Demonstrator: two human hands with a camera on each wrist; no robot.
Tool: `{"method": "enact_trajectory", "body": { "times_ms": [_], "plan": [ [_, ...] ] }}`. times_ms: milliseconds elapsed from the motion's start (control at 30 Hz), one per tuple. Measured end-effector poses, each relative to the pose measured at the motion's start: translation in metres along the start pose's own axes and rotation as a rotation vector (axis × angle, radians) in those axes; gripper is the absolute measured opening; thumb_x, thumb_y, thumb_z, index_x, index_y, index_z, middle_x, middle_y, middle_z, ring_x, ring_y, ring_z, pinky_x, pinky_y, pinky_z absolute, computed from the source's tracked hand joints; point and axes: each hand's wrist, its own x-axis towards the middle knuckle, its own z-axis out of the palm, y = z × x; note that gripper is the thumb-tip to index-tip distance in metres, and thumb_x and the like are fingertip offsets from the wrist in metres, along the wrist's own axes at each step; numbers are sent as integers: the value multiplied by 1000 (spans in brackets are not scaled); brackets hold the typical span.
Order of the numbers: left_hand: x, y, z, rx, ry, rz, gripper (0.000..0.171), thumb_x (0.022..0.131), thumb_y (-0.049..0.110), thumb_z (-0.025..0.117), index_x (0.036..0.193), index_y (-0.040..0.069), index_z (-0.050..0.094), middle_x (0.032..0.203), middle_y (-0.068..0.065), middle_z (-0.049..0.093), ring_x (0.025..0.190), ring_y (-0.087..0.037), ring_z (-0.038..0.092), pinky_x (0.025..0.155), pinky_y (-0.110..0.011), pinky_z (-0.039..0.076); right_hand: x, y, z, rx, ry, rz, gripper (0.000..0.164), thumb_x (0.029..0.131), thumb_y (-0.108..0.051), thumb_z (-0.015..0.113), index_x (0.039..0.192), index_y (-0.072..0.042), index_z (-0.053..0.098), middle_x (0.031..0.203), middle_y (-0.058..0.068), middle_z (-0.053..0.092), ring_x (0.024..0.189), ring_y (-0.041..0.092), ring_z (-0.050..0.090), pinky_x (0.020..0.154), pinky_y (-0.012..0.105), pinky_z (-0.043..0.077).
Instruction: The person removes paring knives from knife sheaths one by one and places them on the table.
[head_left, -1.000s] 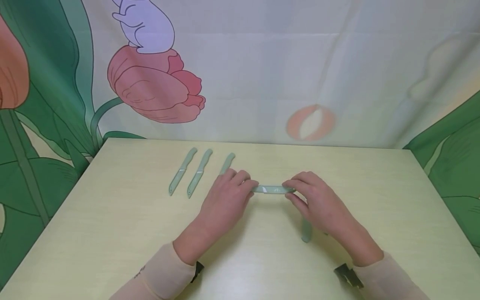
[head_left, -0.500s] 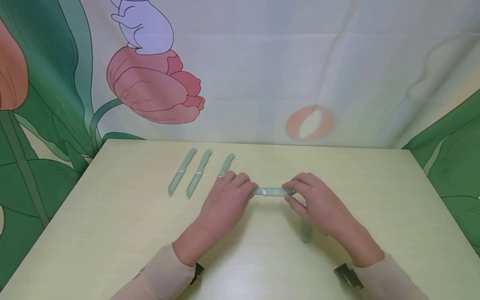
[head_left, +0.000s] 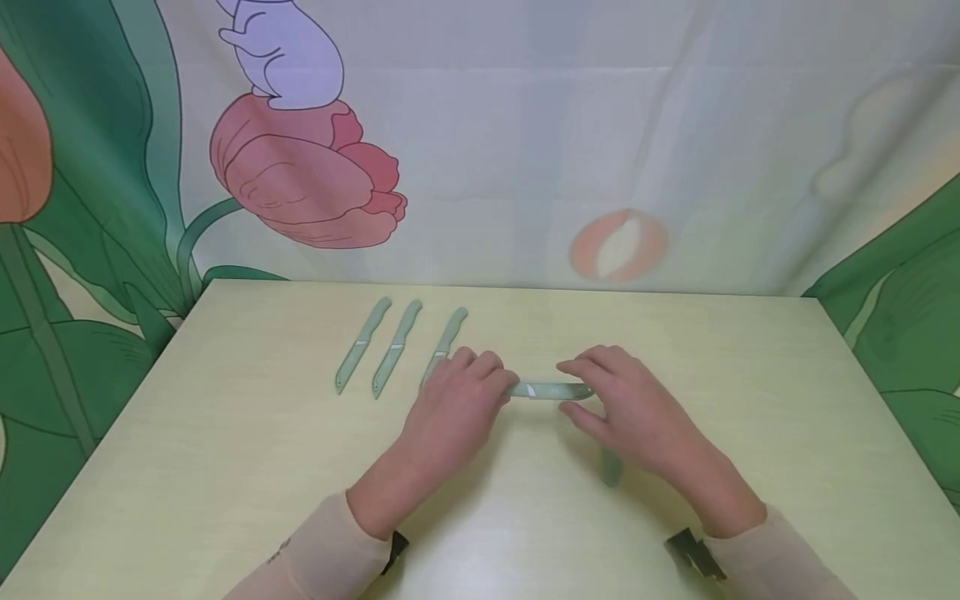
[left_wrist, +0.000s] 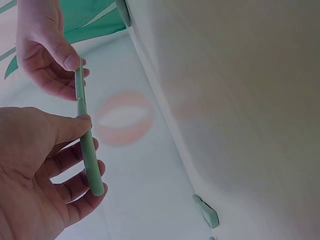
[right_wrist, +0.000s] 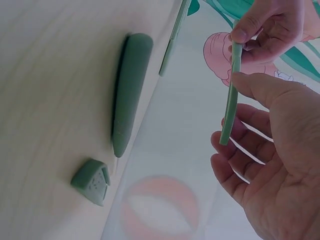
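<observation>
My left hand [head_left: 457, 408] pinches the handle of a pale green knife [head_left: 551, 391] with a green sheath over its blade, held level above the table. In the left wrist view its thumb lies along the handle [left_wrist: 91, 165], fingers behind. My right hand [head_left: 633, 408] is at the sheath end, thumb and fingers spread either side of it in the head view. Beneath the right hand lies a green handle-like piece [right_wrist: 134, 90], mostly hidden from the head camera. Beside it in the right wrist view is a small green wedge-shaped piece [right_wrist: 92, 180] with dots on its face.
Three similar green knives lie slanted on the pale table [head_left: 247, 467], left of the hands: one outermost [head_left: 363, 344], one in the middle [head_left: 397, 348], and one [head_left: 450, 329] partly behind my left hand. A printed curtain [head_left: 480, 150] hangs beyond the far table edge.
The fingers and thumb of my right hand have spread away from the sheath end they were pinching. The knife has come slightly lower in the head view, still held by my left hand.
</observation>
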Motion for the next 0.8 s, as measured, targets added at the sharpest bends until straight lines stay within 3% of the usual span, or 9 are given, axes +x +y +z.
{"method": "enact_trajectory", "body": {
  "times_ms": [433,800],
  "plan": [
    [-1,12,0,24,-39,25,18,85,19,74,102,18,71,89,6,56,74,-15,41,60,-25,36,0,-11,1,-59,-85,-20,48,82,-34,76,124,-14,63,112,-1,58,95,16,52,80,32,47],
    [-3,17,-2,14,-14,38,16,84,19,74,100,19,70,89,7,55,74,-15,41,62,-25,37,-1,-14,4,-46,-73,-60,32,83,-27,76,112,-16,69,99,-7,59,83,11,48,70,26,43]
  ]
}}
